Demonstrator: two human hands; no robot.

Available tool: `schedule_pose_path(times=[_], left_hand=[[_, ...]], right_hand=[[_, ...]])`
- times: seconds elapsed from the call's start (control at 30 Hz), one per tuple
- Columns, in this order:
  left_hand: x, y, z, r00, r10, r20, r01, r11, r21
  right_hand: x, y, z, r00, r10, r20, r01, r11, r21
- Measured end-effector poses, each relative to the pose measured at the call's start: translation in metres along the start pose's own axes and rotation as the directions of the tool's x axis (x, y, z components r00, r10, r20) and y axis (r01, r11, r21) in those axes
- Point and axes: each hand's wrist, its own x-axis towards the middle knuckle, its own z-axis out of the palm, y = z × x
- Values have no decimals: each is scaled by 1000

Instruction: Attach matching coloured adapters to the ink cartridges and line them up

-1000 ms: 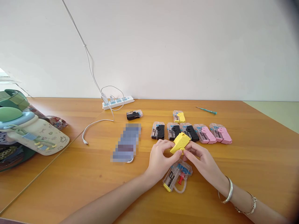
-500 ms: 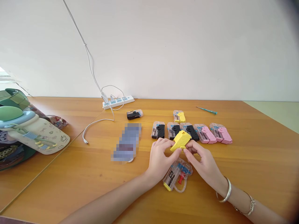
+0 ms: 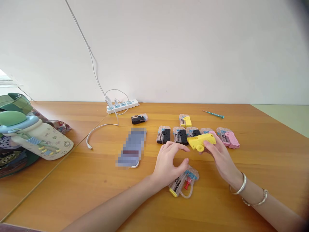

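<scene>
Within the right hand (image 3: 221,157) sits a yellow water-gun (image 3: 201,142).

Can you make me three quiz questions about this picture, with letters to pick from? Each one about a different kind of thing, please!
1. Which hand holds the yellow toy gun?
A right
B left
C both

2. How many pink packs are on the table?
A one
B two
C four

3. Where is the screwdriver?
A on a pink pack
B beside the power strip
C behind the pink packs

Answers:
1. A: the right hand grips it, and the left hand is apart from it.
2. B: two lie side by side.
3. C: it lies near the table's far edge.
</scene>
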Motion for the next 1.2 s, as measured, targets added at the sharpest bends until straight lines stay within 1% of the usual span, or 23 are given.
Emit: schedule_pose_path(times=[0.03, 0.1, 0.2, 0.27, 0.37, 0.47, 0.53, 0.6, 0.67, 0.73, 0.8, 0.83, 0.9, 0.93, 1.0, 1.07, 1.13, 1.2], left_hand=[[1, -1, -1, 1000, 20, 19, -21, 999, 26], [1, -4, -3, 994, 68, 88, -77, 992, 96], [1, -8, -3, 971, 116, 207, -155, 971, 182], [-1, -9, -1, 959, 114, 259, -172, 961, 215], [-2, -10, 0, 952, 94, 290, -161, 963, 216], [-1, -8, 0, 948, 83, 308, -137, 978, 157], [0, -7, -2, 944, 60, 325, -100, 989, 108], [1, -6, -2, 944, 12, 329, -34, 998, 60], [2, -6, -2, 947, -57, 315, 65, 998, -16], [2, -7, -1, 948, -136, 287, 184, 972, -148], [2, -9, 1, 942, -201, 270, 287, 897, -335], [3, -10, 2, 941, -222, 257, 317, 847, -428], [5, -12, 2, 945, -261, 199, 328, 755, -568], [7, -13, 2, 945, -287, 154, 320, 727, -607], [10, -14, 0, 935, -351, 49, 300, 710, -636], [13, -15, -2, 914, -405, -13, 301, 701, -647], [13, -16, -3, 899, -436, -38, 305, 686, -661], [13, -17, -3, 897, -442, -35, 310, 681, -664]], right_hand=[[2, 0, -3, 999, 1, -32, 0, 1000, 25], [6, 2, -6, 999, 27, -45, -24, 997, 74], [8, 5, -8, 997, 82, 2, -82, 990, 114], [8, 6, -6, 995, 87, 47, -92, 989, 118], [6, 6, -4, 995, 37, 92, -45, 996, 83], [4, 7, -2, 995, 3, 100, -8, 998, 56], [3, 8, -2, 995, 19, 95, -26, 997, 75], [2, 9, -2, 994, 54, 97, -64, 994, 94], [1, 9, -2, 990, 83, 112, -94, 991, 93], [0, 10, -1, 986, 95, 134, -107, 990, 89], [-2, 10, 1, 979, 106, 175, -124, 987, 98], [-2, 10, 2, 972, 116, 202, -139, 985, 105], [-4, 10, 5, 957, 140, 254, -173, 979, 112], [-6, 10, 6, 948, 151, 281, -188, 976, 109], [-8, 10, 8, 928, 159, 337, -203, 974, 100], [-10, 9, 9, 906, 151, 396, -200, 976, 84], [-12, 8, 11, 885, 146, 443, -190, 980, 57], [-14, 7, 13, 865, 148, 480, -183, 983, 28]])
